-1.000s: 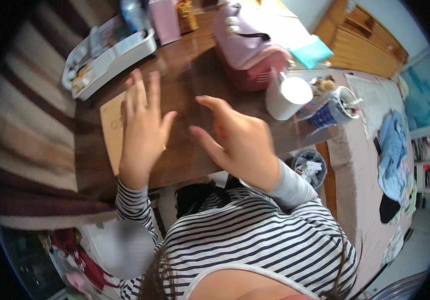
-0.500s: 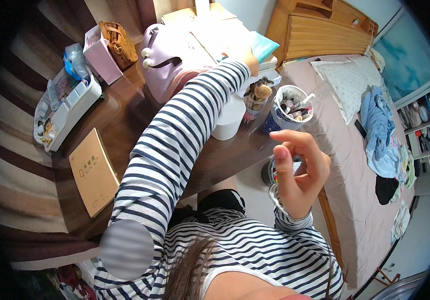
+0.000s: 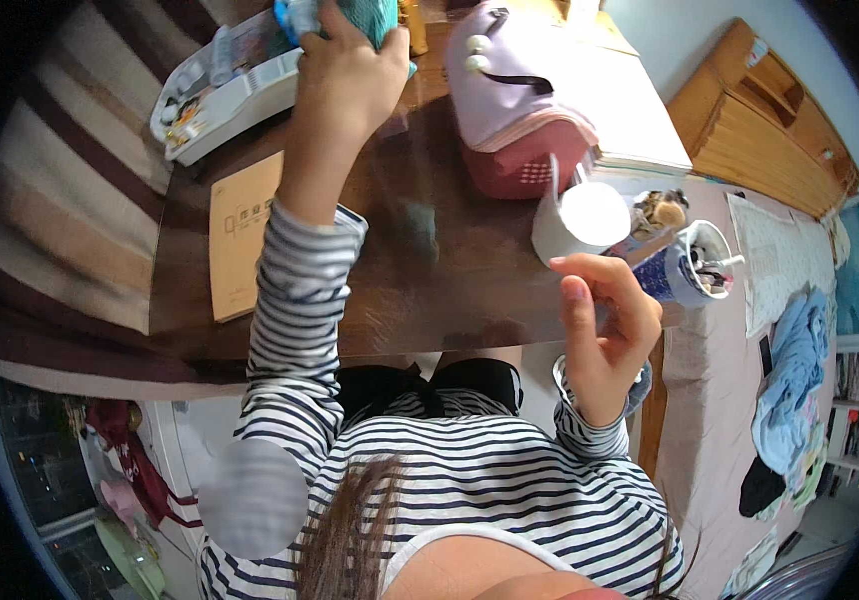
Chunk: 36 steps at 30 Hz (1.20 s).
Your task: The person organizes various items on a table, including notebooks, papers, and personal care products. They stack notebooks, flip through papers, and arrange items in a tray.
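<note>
My left hand (image 3: pixel 352 85) is closed on a teal pouch-like thing (image 3: pixel 370 22) at the top edge of the view. Part of it is cut off, so I cannot tell its exact kind. Below and beside that hand lies a white tray (image 3: pixel 245 88) with small items in it, and a tan notebook (image 3: pixel 240 240) rests on the dark table nearer to me. At the right, my right hand (image 3: pixel 610 335) hovers by the table's front edge, fingers loosely curled, thumb and forefinger apart, with nothing in it. A white round container (image 3: pixel 590 220) stands just beyond it.
A lilac and pink backpack (image 3: pixel 525 110) sits on the brown table (image 3: pixel 420 270), with papers (image 3: pixel 640 110) behind it. Makeup brushes (image 3: pixel 662 212) and a dark blue cup of pens (image 3: pixel 685 270) stand at the right. Past them is a bed (image 3: pixel 710 400) with clothes (image 3: pixel 790 380).
My left hand has swung left from behind the backpack to over the tray, carrying the teal thing. My view has turned left. The right hand keeps much the same pose.
</note>
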{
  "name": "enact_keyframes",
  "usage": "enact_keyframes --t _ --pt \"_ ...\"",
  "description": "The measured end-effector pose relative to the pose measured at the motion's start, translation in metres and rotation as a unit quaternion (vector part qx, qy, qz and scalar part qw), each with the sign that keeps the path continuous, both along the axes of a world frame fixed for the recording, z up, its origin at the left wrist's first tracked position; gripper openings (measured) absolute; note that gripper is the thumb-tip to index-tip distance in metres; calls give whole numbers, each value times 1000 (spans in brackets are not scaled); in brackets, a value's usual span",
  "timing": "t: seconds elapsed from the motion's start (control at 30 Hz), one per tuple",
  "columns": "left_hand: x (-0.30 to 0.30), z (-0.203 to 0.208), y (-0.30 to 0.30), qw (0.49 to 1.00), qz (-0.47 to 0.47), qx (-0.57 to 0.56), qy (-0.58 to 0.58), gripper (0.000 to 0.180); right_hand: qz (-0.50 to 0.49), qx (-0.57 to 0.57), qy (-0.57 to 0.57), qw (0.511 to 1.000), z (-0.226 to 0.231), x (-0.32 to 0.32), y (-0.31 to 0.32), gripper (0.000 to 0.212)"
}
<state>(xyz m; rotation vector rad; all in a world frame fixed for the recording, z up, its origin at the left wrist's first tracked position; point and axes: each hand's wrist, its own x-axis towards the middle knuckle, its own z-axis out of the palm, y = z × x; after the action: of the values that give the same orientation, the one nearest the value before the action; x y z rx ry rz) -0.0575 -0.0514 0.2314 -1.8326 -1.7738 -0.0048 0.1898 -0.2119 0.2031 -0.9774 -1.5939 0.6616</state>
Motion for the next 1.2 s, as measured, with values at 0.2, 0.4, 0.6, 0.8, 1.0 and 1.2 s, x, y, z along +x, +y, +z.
enact_keyframes --t 0.2,0.4,0.6,0.8,1.0,1.2 --pt "-12 -129 59 920 112 -86 -366 76 41 13 -37 998 1 -31 -4 8" --pt "-7 -214 64 926 93 -262 -256 79 -27 -17 -67 997 9 -7 -19 5" --pt "85 11 15 893 -221 133 -369 29 -112 11 -82 990 69 129 7 33" --pt "242 -7 113 881 -330 -237 -244 28 -47 -229 -332 914 52 275 222 57" --pt "249 -78 180 817 -388 -425 47 37 -63 -281 -329 899 -84 239 311 71" --pt "234 -39 157 871 -270 -397 -105 47 -224 -70 -416 878 -100 303 334 29"
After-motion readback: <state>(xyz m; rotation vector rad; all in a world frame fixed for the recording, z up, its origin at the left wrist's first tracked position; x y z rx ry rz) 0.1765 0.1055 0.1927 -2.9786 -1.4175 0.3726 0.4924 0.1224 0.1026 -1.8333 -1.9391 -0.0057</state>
